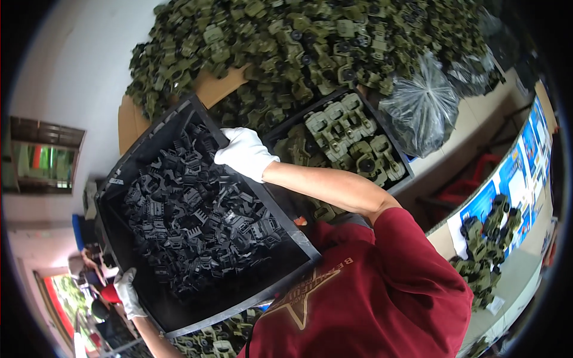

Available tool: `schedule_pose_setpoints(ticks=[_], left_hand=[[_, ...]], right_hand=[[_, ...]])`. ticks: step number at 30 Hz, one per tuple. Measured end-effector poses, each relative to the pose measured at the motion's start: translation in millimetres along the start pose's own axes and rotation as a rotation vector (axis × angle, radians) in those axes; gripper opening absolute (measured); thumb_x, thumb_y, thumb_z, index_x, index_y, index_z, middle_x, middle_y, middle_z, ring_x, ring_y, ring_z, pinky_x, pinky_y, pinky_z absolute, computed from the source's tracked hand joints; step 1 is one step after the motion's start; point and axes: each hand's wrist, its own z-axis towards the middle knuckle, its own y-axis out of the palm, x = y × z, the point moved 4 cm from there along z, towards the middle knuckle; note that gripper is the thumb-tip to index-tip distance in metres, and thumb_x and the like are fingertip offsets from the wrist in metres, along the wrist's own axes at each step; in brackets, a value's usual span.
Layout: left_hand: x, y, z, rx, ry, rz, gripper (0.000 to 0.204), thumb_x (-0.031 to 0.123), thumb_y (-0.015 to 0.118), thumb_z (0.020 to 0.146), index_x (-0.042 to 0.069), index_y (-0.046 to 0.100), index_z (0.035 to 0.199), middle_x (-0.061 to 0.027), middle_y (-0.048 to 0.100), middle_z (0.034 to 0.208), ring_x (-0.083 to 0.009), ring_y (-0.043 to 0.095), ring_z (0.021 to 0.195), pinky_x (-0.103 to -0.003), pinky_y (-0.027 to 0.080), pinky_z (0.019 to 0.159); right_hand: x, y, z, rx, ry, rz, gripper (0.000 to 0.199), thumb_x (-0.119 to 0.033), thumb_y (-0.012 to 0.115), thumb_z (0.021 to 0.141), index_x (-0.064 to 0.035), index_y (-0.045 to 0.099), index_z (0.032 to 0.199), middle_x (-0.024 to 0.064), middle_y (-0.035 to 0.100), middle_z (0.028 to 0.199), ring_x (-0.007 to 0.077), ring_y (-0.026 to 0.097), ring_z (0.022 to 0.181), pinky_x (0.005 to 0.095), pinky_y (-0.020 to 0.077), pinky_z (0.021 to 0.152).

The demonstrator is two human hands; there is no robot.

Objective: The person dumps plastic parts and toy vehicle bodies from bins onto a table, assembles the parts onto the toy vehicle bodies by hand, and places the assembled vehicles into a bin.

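A black plastic crate [289, 243] is held up tilted in front of me, filled with many small black molded plastic parts [191, 209]. My right hand [243, 153], in a white glove, grips the crate's upper right rim. My left hand [129, 293], also gloved, holds the side at the lower left; some of its fingers are hidden by the crate. Just beyond my right forearm sits a second black crate [391, 140], with olive-green toy vehicle bodies [340, 128] lying in rows inside.
A large heap of olive-green toy vehicles [286, 42] spreads across the back, beside brown cardboard [219, 85]. A tied clear plastic bag [422, 110] stands right of the second crate. More toy vehicles [486, 253] lie on a table at the right with blue printed sheets [514, 179].
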Motion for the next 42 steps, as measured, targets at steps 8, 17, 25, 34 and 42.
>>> schedule_pose_setpoints(ticks=[8, 17, 25, 34, 42], left_hand=[[-104, 35, 39, -0.107, -0.242, -0.104, 0.023, 0.006, 0.067, 0.080, -0.001, 0.069, 0.101, -0.0001, 0.068, 0.086, -0.0093, 0.059, 0.074, -0.024, 0.048, 0.071], [-91, 61, 25, -0.134, -0.292, -0.296, 0.030, 0.004, 0.063, 0.081, -0.008, 0.065, 0.108, -0.0063, 0.068, 0.093, -0.0143, 0.062, 0.080, -0.026, 0.051, 0.076], [22, 8, -77, 0.180, 0.363, 0.308, 0.020, 0.009, 0.066, 0.085, -0.006, 0.072, 0.097, -0.0177, 0.070, 0.087, -0.0251, 0.058, 0.075, -0.037, 0.049, 0.076], [329, 95, -282, 0.368, 0.162, 0.382, 0.024, 0.012, 0.063, 0.087, -0.007, 0.071, 0.099, -0.0188, 0.070, 0.090, -0.0270, 0.057, 0.075, -0.037, 0.049, 0.076], [353, 130, -305, 0.247, 0.469, 0.113, 0.030, 0.018, 0.054, 0.093, -0.003, 0.075, 0.095, -0.0221, 0.070, 0.092, -0.0280, 0.058, 0.078, -0.037, 0.048, 0.075]], right_hand=[[40, 61, 20, -0.017, 0.093, -0.271, 0.035, -0.019, 0.065, 0.072, 0.0016, 0.062, 0.100, 0.0252, 0.062, 0.101, 0.0399, 0.061, 0.100, 0.0429, 0.0503, 0.088], [41, 58, 16, 0.056, 0.014, -0.461, 0.059, -0.021, 0.070, 0.069, 0.0024, 0.060, 0.122, 0.0226, 0.062, 0.113, 0.0331, 0.064, 0.100, 0.0345, 0.0515, 0.089], [-35, -38, -12, 0.048, -0.285, -0.161, 0.053, -0.016, 0.069, 0.066, 0.0049, 0.063, 0.114, 0.0226, 0.061, 0.101, 0.0369, 0.061, 0.095, 0.0404, 0.0498, 0.084], [-151, -259, -110, 0.088, -0.476, -0.068, 0.062, -0.016, 0.069, 0.067, 0.0089, 0.058, 0.122, 0.0222, 0.061, 0.103, 0.0349, 0.062, 0.095, 0.0386, 0.0518, 0.084], [-174, -398, -209, 0.286, -0.482, -0.303, 0.064, -0.031, 0.066, 0.068, 0.0046, 0.061, 0.122, 0.0251, 0.062, 0.106, 0.0389, 0.057, 0.106, 0.0446, 0.0470, 0.091]])
